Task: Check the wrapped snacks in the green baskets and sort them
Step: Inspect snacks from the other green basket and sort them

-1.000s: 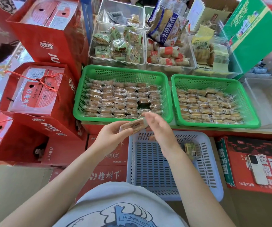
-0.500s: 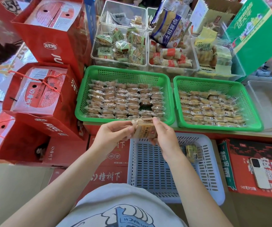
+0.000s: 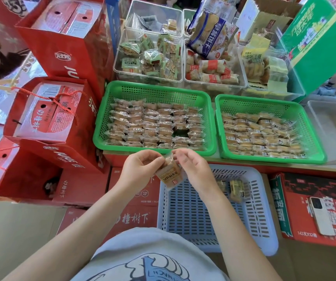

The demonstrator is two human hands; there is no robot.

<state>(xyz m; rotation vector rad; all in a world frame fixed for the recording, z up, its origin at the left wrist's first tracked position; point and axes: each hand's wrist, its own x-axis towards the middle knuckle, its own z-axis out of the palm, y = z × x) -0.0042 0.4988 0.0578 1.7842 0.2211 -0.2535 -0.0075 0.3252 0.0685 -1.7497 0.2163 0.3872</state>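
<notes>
Centre frame: two green baskets (image 3: 155, 92) (image 3: 264, 102), rows of wrapped snacks. Below: pale basket (image 3: 264, 230), two packets (image 3: 237, 189). Left hand (image 3: 140, 169), right hand (image 3: 193, 169) pinch one snack (image 3: 169, 175).

Two snack-filled baskets (image 3: 155, 92) (image 3: 264, 102) side by side, clear bins (image 3: 149, 76) behind, slotted crate (image 3: 260, 220) in front below.

A snack shop or its stockroom. Beyond the held snack (image 3: 169, 175), two green baskets (image 3: 155, 89) (image 3: 264, 100) hold rows of wrapped cakes; farther off stand clear bins (image 3: 122, 65) of packaged pastries. Left of it red gift boxes (image 3: 66, 55) are stacked; to its right lies a red noodle carton (image 3: 296, 199).
</notes>
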